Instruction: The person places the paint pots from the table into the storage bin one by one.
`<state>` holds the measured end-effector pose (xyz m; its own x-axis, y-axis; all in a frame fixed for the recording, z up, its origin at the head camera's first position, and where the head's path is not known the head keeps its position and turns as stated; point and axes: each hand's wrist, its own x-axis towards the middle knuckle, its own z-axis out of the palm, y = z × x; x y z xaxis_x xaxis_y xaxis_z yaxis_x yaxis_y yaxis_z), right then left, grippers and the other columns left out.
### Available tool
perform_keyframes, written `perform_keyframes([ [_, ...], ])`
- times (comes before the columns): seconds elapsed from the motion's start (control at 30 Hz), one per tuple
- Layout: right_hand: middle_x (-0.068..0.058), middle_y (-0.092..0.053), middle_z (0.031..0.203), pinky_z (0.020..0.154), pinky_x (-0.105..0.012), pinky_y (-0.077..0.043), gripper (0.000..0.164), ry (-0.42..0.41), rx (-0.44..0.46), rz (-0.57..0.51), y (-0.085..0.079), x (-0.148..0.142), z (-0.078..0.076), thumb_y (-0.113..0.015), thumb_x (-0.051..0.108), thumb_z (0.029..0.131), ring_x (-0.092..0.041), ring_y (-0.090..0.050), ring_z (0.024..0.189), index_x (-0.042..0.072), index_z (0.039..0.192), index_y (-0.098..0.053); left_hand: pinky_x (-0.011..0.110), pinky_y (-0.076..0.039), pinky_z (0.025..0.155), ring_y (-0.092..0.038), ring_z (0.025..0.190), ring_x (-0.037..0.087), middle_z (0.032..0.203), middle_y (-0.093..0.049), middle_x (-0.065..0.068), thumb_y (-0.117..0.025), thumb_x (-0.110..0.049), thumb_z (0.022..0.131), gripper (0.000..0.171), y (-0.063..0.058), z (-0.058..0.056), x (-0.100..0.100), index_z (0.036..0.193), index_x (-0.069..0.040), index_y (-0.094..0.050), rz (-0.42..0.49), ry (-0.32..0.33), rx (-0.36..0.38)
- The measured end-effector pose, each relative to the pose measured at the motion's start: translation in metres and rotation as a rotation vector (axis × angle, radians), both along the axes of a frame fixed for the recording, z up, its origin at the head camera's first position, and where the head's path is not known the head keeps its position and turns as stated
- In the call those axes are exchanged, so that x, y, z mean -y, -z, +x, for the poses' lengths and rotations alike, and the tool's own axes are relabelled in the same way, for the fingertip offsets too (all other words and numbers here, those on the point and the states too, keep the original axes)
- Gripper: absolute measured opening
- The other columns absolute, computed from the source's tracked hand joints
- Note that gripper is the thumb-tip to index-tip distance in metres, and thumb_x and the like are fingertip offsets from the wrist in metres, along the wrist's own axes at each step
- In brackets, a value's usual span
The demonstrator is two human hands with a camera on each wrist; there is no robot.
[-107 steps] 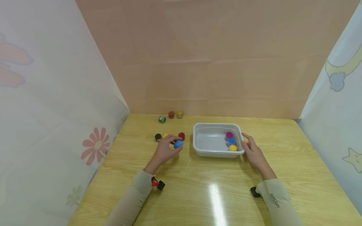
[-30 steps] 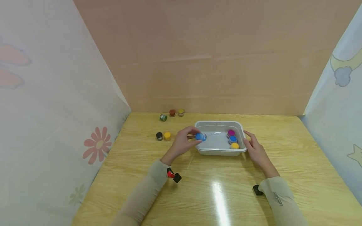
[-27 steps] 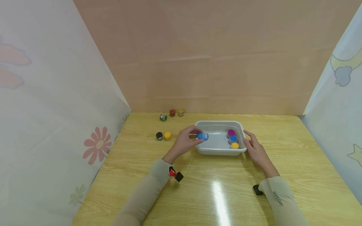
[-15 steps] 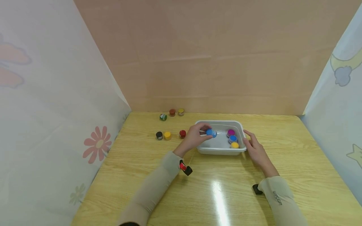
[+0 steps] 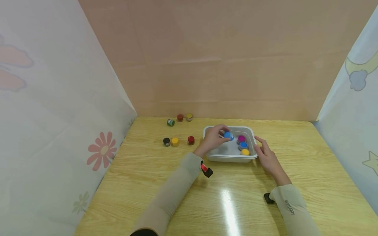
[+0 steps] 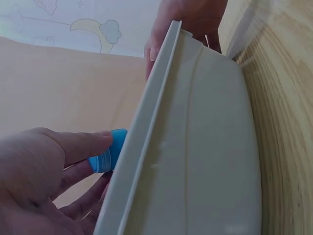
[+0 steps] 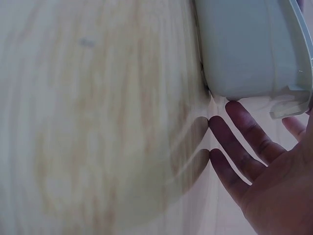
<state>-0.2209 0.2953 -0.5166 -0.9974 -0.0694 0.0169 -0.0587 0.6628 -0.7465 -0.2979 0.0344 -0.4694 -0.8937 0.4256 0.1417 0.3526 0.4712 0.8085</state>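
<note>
My left hand (image 5: 214, 137) pinches a small blue-lidded paint pot (image 5: 228, 135) between thumb and fingers, over the inside of the grey-white plastic tray (image 5: 230, 158). In the left wrist view the pot (image 6: 110, 152) shows tilted just beyond the tray's rim. Inside the tray, along its right end, sit a magenta-lidded pot (image 5: 241, 139), another blue-lidded pot (image 5: 243, 145) and a yellow-lidded pot (image 5: 245, 152). My right hand (image 5: 265, 157) rests against the tray's right end, fingers mostly straight; in the right wrist view the fingertips (image 7: 234, 106) reach the tray's outer wall and the table.
Left of the tray stand a black-lidded pot (image 5: 166, 141), a yellow pot (image 5: 175, 141) and a red pot (image 5: 191, 140). Near the back edge are a green pot (image 5: 170, 122) lying on its side, a brownish-red pot (image 5: 180, 117) and a dull-yellow pot (image 5: 189, 117).
My left hand has carried the blue-lidded pot rightward from the table's left side to over the tray. The red pot it had covered shows again. My right hand stays at the tray's right end.
</note>
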Motion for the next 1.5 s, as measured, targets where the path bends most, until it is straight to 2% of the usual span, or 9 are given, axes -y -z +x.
perform_keyframes([
  [0.13, -0.034, -0.063, 0.126, 0.092, -0.059, -0.048, 0.062, -0.006, 0.002, -0.009, 0.001, -0.001, 0.001, -0.031, 0.047, 0.113, -0.043, -0.060, 0.110, 0.017, 0.166, -0.017, 0.015, -0.053, 0.077, -0.064, 0.091, 0.007, 0.118, -0.072, -0.001, -0.080, -0.020, 0.092, 0.031, 0.001, -0.004, -0.012, 0.120, -0.014, -0.068, -0.055, -0.035, -0.016],
  [0.23, -0.033, -0.063, 0.126, 0.092, -0.059, -0.048, 0.062, -0.006, 0.002, -0.008, 0.001, -0.001, 0.001, -0.031, 0.047, 0.113, -0.043, -0.060, 0.110, 0.018, 0.166, -0.017, 0.015, -0.052, 0.077, -0.063, 0.089, 0.006, 0.118, -0.072, -0.001, -0.081, -0.019, 0.091, 0.030, 0.003, -0.008, -0.020, 0.118, -0.014, -0.069, -0.085, -0.054, -0.031],
  [0.47, -0.034, -0.062, 0.128, 0.093, -0.061, -0.048, 0.063, -0.005, 0.007, -0.010, 0.001, -0.001, 0.000, -0.030, 0.047, 0.113, -0.044, -0.060, 0.111, 0.018, 0.166, -0.016, 0.017, -0.053, 0.085, -0.066, 0.097, 0.008, 0.119, -0.072, -0.002, -0.082, -0.016, 0.091, 0.031, 0.005, -0.014, -0.035, 0.119, -0.014, -0.070, -0.162, -0.055, -0.062],
  [0.8, -0.033, -0.063, 0.124, 0.090, -0.057, -0.048, 0.062, -0.010, -0.013, -0.004, 0.004, -0.004, 0.000, -0.029, 0.048, 0.113, -0.043, -0.060, 0.108, 0.017, 0.166, -0.018, 0.020, -0.051, 0.099, -0.066, 0.111, 0.011, 0.121, -0.073, -0.003, -0.081, -0.016, 0.091, 0.031, 0.016, -0.017, -0.047, 0.120, -0.016, -0.070, -0.282, -0.063, -0.113],
  [1.13, -0.034, -0.063, 0.127, 0.093, -0.062, -0.047, 0.062, -0.013, -0.022, -0.014, 0.002, -0.004, 0.001, -0.029, 0.047, 0.113, -0.047, -0.060, 0.114, 0.017, 0.166, -0.018, 0.022, -0.051, 0.101, -0.065, 0.114, 0.010, 0.123, -0.072, -0.005, -0.080, -0.016, 0.092, 0.030, 0.023, -0.019, -0.048, 0.120, -0.019, -0.070, -0.355, -0.059, -0.137],
  [1.37, -0.027, -0.067, 0.116, 0.083, -0.047, -0.047, 0.061, 0.003, -0.023, 0.029, 0.001, -0.002, 0.001, -0.030, 0.047, 0.113, -0.036, -0.060, 0.099, 0.017, 0.166, -0.020, 0.023, -0.052, 0.100, -0.065, 0.113, 0.010, 0.122, -0.072, -0.005, -0.081, -0.015, 0.091, 0.030, 0.027, -0.019, -0.048, 0.118, -0.019, -0.070, -0.380, -0.057, -0.138],
  [1.5, -0.027, -0.067, 0.116, 0.082, -0.046, -0.047, 0.061, 0.005, -0.019, 0.023, -0.001, -0.001, 0.002, -0.030, 0.046, 0.113, -0.035, -0.060, 0.099, 0.016, 0.165, -0.020, 0.023, -0.052, 0.101, -0.065, 0.114, 0.009, 0.122, -0.072, -0.007, -0.081, -0.015, 0.091, 0.031, 0.029, -0.019, -0.049, 0.119, -0.020, -0.070, -0.395, -0.052, -0.140],
])
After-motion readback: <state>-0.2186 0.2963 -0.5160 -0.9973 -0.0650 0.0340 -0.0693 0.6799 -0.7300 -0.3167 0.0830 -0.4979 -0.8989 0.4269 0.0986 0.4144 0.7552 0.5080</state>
